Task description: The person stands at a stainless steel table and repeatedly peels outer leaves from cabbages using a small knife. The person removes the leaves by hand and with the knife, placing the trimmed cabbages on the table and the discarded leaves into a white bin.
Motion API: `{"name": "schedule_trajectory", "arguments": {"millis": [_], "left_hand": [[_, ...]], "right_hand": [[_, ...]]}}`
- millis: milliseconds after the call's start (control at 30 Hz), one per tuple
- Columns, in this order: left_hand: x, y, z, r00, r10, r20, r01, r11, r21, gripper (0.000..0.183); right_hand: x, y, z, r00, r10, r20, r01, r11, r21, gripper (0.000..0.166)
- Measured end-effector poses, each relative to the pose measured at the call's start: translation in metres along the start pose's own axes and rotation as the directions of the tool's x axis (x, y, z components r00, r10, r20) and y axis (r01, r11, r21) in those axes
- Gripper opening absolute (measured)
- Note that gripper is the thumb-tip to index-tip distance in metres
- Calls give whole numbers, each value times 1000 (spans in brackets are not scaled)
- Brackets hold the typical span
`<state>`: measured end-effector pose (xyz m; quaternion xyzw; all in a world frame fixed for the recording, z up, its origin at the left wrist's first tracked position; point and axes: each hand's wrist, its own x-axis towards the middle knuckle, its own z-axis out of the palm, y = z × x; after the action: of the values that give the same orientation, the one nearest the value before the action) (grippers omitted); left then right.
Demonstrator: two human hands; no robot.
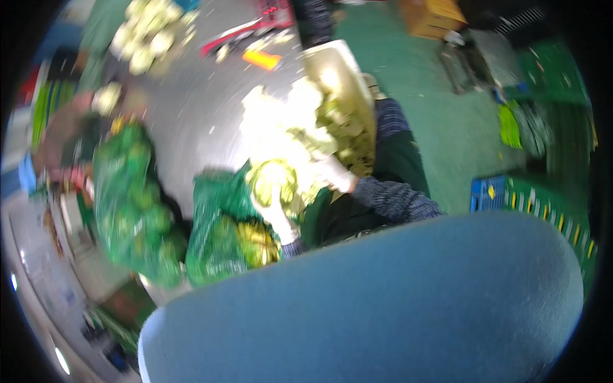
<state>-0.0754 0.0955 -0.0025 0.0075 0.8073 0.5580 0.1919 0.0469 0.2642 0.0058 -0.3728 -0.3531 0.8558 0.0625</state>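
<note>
My left hand [275,214], in a white glove, grips the near side of a pale green cabbage head [277,179]. To its right, my gloved right hand [335,173] touches pale leaves at the edge of a whitish tub [362,79]; glare and blur hide whether its fingers close on anything. Trimmed leaves [347,129] lie inside that tub. Just beyond both hands, bright light washes out a heap of pale cabbages or leaves [275,112] on the metal table [191,91]. Left of my left hand sits a green mesh bag [215,249] with yellowish leaves at its opening.
Another full green mesh bag [139,206] stands further left. A co-worker's hand holds a cabbage [106,98] there. Across the table are piled cabbages [143,40], a red scale [275,14] and an orange object [261,60]. Crates [488,194] stand right; a blue surface [359,297] blocks the lower view.
</note>
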Motion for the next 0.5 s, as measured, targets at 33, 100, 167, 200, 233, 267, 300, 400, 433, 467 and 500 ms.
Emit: {"name": "schedule_trajectory", "arguments": {"millis": [33,100,167,200,233,267,300,400,433,467,500], "left_hand": [[-8,0,-11,993,-80,86,100,961,-260,85],[-9,-1,-39,953,-138,271,253,853,-456,78],[-6,-25,-49,928,-32,372,275,731,-624,77],[-9,-36,-55,925,-31,378,279,732,-622,74],[-8,-27,-48,910,-22,414,301,723,-622,74],[-6,-17,-41,891,-11,454,324,716,-619,75],[-11,-15,-44,905,-12,425,309,704,-639,75],[8,-19,-19,934,118,336,-53,979,-198,73],[12,-27,-19,938,174,299,-192,981,29,73],[22,-31,-17,911,173,373,-106,976,-193,84],[19,-17,-14,915,126,384,6,946,-324,83]], "right_hand": [[-20,-5,2,999,12,-49,-8,997,81,25],[-23,8,-16,991,31,-128,-20,995,93,23],[-15,1,-37,962,-31,-270,30,1000,-8,10],[-17,-19,-48,954,117,-277,-128,991,-24,10],[-4,-11,-80,932,-53,-359,2,990,-142,9],[-5,5,-110,839,-460,-290,86,639,-764,14],[-2,1,-98,822,-568,-43,145,281,-949,18],[-18,-18,-45,766,-577,285,242,-152,-958,27],[-4,-7,-27,663,-647,376,476,-24,-879,31],[8,0,-23,586,-642,495,546,-138,-826,36],[0,-8,-7,759,-503,413,470,-16,-883,46]]}}
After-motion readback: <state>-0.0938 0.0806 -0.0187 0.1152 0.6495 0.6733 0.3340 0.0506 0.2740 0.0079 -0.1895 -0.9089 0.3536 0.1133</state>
